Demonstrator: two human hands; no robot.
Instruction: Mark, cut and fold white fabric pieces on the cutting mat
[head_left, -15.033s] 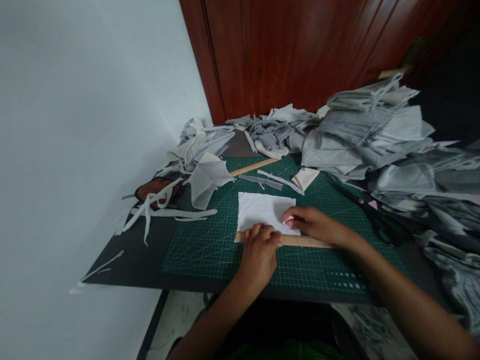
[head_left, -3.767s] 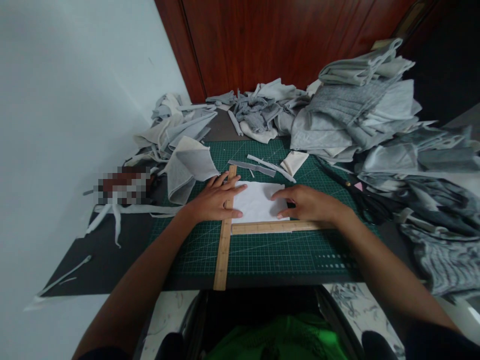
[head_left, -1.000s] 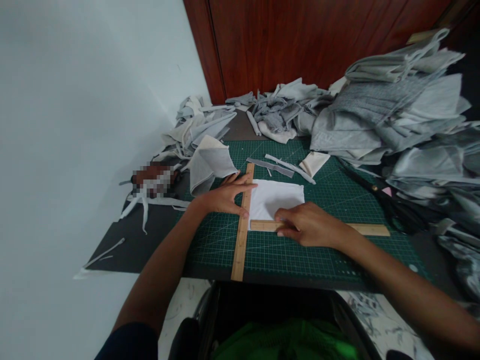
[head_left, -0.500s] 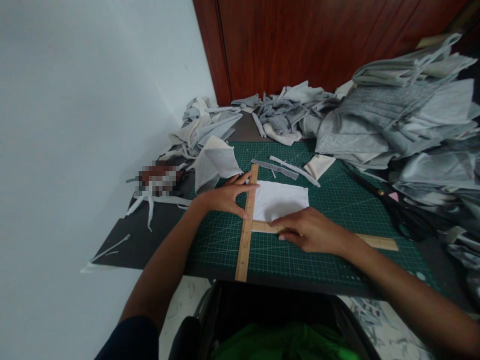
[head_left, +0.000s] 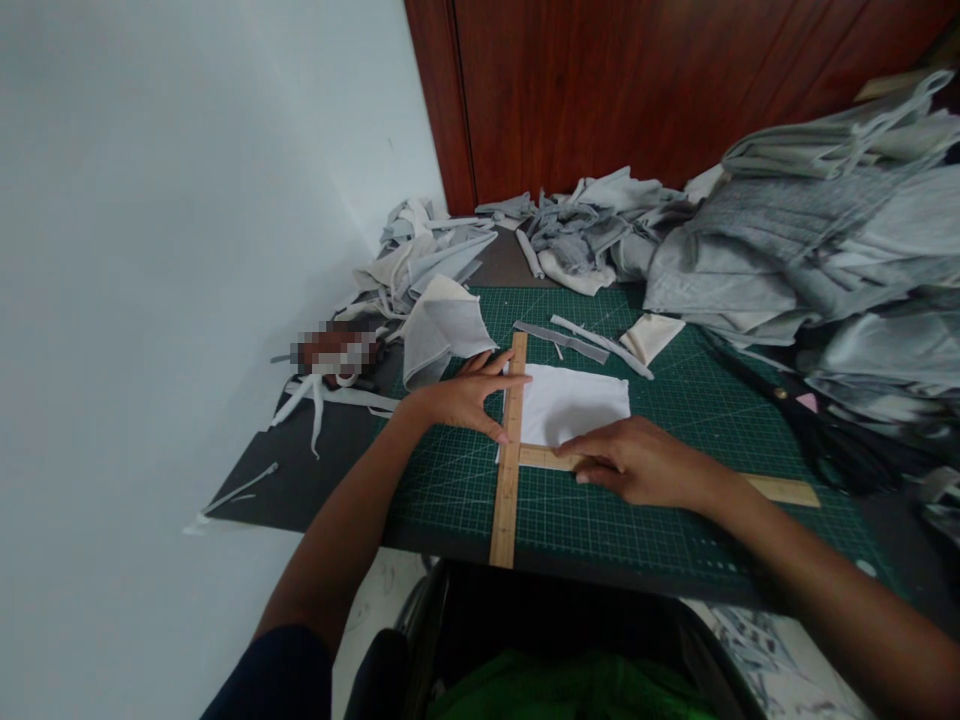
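A rectangle of white fabric (head_left: 577, 395) lies flat on the green cutting mat (head_left: 600, 525). One wooden ruler (head_left: 506, 500) stands upright in view across the cloth's left side. My left hand (head_left: 469, 402) has its fingers spread, with thumb and forefinger pressing on that ruler. A second wooden ruler (head_left: 780, 490) runs along the cloth's lower edge, meeting the first at about a right angle. My right hand (head_left: 637, 462) lies over its middle, forefinger on top and thumb below, gripping it; the other fingers are curled. My right hand hides part of this ruler.
Large black scissors (head_left: 806, 425) lie to the right, beside a tall pile of grey fabric (head_left: 780, 230). Cut strips (head_left: 600, 345) and a cream scrap (head_left: 651, 338) are above the white cloth. More scraps (head_left: 442, 320) lie at left, near the white wall (head_left: 187, 250).
The whole view has shifted slightly, so everything appears a little further right. Both hands keep their places on the rulers, and the white fabric stays put.
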